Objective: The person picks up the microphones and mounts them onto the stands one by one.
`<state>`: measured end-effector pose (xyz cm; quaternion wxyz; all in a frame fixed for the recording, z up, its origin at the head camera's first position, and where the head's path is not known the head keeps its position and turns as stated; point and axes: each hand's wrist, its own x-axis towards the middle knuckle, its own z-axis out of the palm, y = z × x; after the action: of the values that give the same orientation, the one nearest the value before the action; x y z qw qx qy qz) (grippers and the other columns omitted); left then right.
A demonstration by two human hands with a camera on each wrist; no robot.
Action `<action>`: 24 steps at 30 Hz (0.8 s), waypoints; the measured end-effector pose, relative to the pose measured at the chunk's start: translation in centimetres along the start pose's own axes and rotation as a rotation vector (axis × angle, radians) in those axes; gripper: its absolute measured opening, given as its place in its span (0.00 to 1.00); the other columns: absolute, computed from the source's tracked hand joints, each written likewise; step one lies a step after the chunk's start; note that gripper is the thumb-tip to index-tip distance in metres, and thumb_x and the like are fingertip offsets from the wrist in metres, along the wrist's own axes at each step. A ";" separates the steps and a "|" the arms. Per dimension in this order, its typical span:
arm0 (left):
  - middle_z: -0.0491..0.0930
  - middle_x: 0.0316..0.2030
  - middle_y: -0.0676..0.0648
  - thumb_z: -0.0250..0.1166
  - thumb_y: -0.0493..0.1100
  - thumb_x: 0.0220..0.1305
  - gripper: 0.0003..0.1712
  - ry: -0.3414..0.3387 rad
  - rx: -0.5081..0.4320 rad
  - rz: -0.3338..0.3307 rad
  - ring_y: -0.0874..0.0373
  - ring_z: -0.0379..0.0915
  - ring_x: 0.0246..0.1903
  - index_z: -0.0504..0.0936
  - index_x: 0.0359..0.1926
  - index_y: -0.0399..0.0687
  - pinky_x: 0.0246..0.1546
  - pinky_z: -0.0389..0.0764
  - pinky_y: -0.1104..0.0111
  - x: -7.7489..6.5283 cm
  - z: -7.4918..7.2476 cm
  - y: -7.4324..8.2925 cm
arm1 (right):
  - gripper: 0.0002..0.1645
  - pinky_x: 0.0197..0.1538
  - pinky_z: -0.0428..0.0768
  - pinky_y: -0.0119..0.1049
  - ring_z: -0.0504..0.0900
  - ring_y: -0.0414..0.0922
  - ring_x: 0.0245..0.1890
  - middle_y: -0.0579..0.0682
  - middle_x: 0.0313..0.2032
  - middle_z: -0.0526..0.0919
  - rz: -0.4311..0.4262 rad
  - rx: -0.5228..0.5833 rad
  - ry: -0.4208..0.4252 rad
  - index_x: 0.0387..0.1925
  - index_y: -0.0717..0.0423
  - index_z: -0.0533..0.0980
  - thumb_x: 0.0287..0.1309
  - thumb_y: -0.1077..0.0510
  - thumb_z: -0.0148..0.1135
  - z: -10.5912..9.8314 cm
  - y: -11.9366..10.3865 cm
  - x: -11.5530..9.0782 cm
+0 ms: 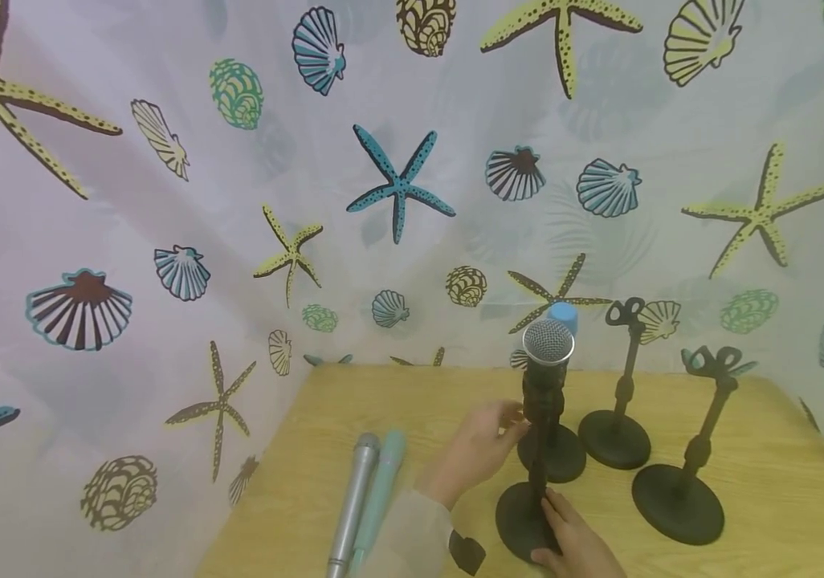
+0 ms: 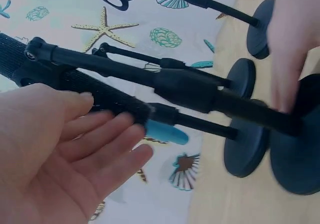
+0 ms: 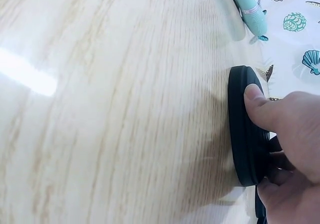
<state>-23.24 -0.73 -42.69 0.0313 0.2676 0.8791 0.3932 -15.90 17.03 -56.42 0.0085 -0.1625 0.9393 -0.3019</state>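
Observation:
A black microphone point(image 1: 548, 341) with a silver mesh head sits upright atop a black tabletop microphone stand point(image 1: 520, 518). Low on that stand, my right hand point(image 1: 578, 538) grips the round base; the right wrist view has the thumb lying on the base point(image 3: 240, 124) and the other fingers curled near the pole. My left hand point(image 1: 473, 449) is beside the upper part of the stand. In the left wrist view its fingers point(image 2: 112, 139) are loosely extended beside the microphone's black handle point(image 2: 110, 97), not wrapped round it. Whether the thumb touches the handle, I cannot tell.
Directly behind stands another stand point(image 1: 564, 457) with a blue-topped microphone point(image 1: 562, 315). Two stands with bare clips, one farther back point(image 1: 614, 437) and one nearer point(image 1: 678, 504), are at right. A silver microphone point(image 1: 354, 502) and a mint-green microphone point(image 1: 381, 490) lie at left. A shell-patterned curtain point(image 1: 397, 265) borders the table.

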 end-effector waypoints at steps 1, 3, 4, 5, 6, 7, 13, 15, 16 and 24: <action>0.81 0.56 0.52 0.54 0.48 0.75 0.20 -0.023 0.000 -0.002 0.61 0.78 0.55 0.77 0.62 0.48 0.53 0.81 0.71 -0.3 0.3 -0.2 | 0.48 0.60 0.73 0.64 0.67 0.72 0.64 0.76 0.66 0.64 -0.011 -0.005 0.003 0.59 0.81 0.67 0.47 0.51 0.75 0.0 0.1 -0.1; 0.83 0.54 0.54 0.51 0.49 0.76 0.19 -0.075 -0.007 0.013 0.62 0.79 0.55 0.80 0.59 0.49 0.53 0.81 0.71 -0.9 0.9 -0.6 | 0.47 0.60 0.74 0.63 0.68 0.72 0.64 0.77 0.65 0.64 -0.040 -0.021 0.015 0.59 0.81 0.67 0.47 0.51 0.75 0.0 0.1 -0.2; 0.83 0.54 0.56 0.51 0.47 0.77 0.18 -0.107 -0.036 0.027 0.63 0.78 0.55 0.80 0.58 0.50 0.53 0.81 0.71 -1.1 1.2 -0.8 | 0.47 0.59 0.74 0.62 0.69 0.72 0.63 0.77 0.65 0.64 -0.056 -0.036 0.019 0.59 0.81 0.67 0.48 0.51 0.75 0.0 0.2 -0.2; 0.83 0.54 0.57 0.51 0.46 0.76 0.16 -0.131 -0.071 0.039 0.64 0.78 0.56 0.80 0.57 0.51 0.53 0.81 0.71 -1.3 1.6 -0.9 | 0.47 0.59 0.75 0.62 0.69 0.71 0.63 0.77 0.65 0.65 -0.074 -0.048 0.025 0.59 0.82 0.67 0.48 0.51 0.75 0.1 0.2 -0.3; 0.83 0.54 0.58 0.52 0.45 0.76 0.15 -0.151 -0.097 0.053 0.64 0.76 0.58 0.80 0.58 0.53 0.54 0.80 0.71 -1.4 1.9 -1.1 | 0.47 0.58 0.75 0.61 0.69 0.71 0.63 0.77 0.64 0.65 -0.087 -0.062 0.032 0.59 0.82 0.67 0.48 0.51 0.75 0.1 0.2 -0.3; 0.82 0.55 0.59 0.53 0.44 0.75 0.14 -0.161 -0.121 0.069 0.64 0.75 0.59 0.79 0.57 0.55 0.55 0.79 0.71 -1.5 2.3 -1.2 | 0.47 0.58 0.75 0.61 0.70 0.71 0.63 0.77 0.64 0.65 -0.100 -0.073 0.040 0.59 0.82 0.67 0.48 0.51 0.75 0.2 0.2 -0.4; 0.82 0.53 0.61 0.57 0.40 0.72 0.11 -0.150 -0.139 0.058 0.65 0.76 0.58 0.78 0.51 0.58 0.55 0.79 0.71 -1.8 4.0 -1.9 | 0.46 0.57 0.76 0.60 0.71 0.70 0.62 0.77 0.64 0.66 -0.127 -0.113 0.074 0.58 0.82 0.68 0.47 0.52 0.75 0.7 0.3 -0.4; 0.83 0.51 0.59 0.57 0.40 0.71 0.10 -0.130 -0.124 0.048 0.64 0.77 0.56 0.79 0.49 0.57 0.54 0.80 0.72 -1.9 4.4 -2.1 | 0.46 0.56 0.78 0.59 0.72 0.70 0.61 0.77 0.63 0.67 -0.146 -0.136 0.079 0.57 0.82 0.68 0.47 0.51 0.75 0.8 0.3 -0.4; 0.84 0.50 0.59 0.56 0.40 0.70 0.10 -0.120 -0.117 0.047 0.65 0.78 0.55 0.79 0.48 0.57 0.53 0.80 0.72 -2.0 4.6 -2.2 | 0.46 0.55 0.78 0.59 0.72 0.70 0.61 0.78 0.62 0.67 -0.156 -0.141 0.086 0.57 0.82 0.69 0.46 0.51 0.75 0.9 0.4 -0.4; 0.86 0.45 0.55 0.56 0.40 0.69 0.07 -0.019 -0.120 0.099 0.68 0.80 0.49 0.78 0.45 0.54 0.48 0.80 0.77 -2.2 5.1 -1.9 | 0.45 0.57 0.77 0.59 0.72 0.70 0.62 0.77 0.63 0.66 -0.122 -0.129 0.102 0.57 0.82 0.69 0.46 0.54 0.76 0.6 0.2 -0.5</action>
<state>-20.82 0.57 -47.96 0.0361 0.3118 0.8394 0.4437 -15.44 16.95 -57.07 -0.0683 -0.2041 0.9444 -0.2485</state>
